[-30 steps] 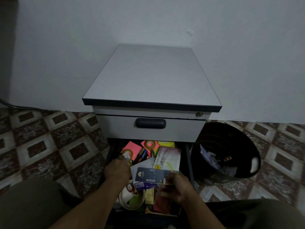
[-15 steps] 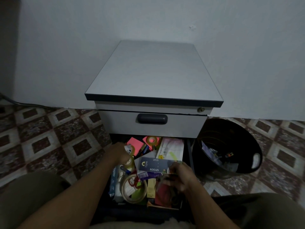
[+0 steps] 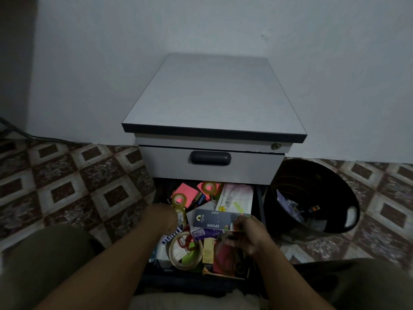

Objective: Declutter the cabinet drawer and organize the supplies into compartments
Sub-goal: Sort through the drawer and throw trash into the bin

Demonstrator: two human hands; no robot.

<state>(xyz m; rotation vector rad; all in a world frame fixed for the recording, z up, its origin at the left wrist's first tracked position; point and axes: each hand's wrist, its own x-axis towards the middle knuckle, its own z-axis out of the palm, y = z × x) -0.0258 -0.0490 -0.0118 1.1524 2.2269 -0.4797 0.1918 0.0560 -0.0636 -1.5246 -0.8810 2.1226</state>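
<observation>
The lower drawer (image 3: 201,279) of the grey cabinet (image 3: 214,97) stands pulled out and is full of mixed supplies. My right hand (image 3: 249,232) pinches the right end of a dark blue "SPOON" packet (image 3: 211,219) lying over the pile. At the drawer's left side is my left hand (image 3: 161,217), its fingers hidden beside a small tape roll (image 3: 179,200). A second small roll (image 3: 209,187) and pink sticky notes (image 3: 186,193) lie at the back. A large tape roll (image 3: 185,251) and a yellowish box (image 3: 208,249) lie near the front.
A black waste bin (image 3: 312,182) holding some scraps stands on the patterned tile floor right of the cabinet. The upper drawer (image 3: 210,166) is closed. A white printed sheet (image 3: 238,196) lies at the drawer's back right. My knees flank the drawer.
The view has shifted, so more of the drawer's front shows, including the large tape roll. Both hands have stayed in the drawer, the right one still on the spoon packet.
</observation>
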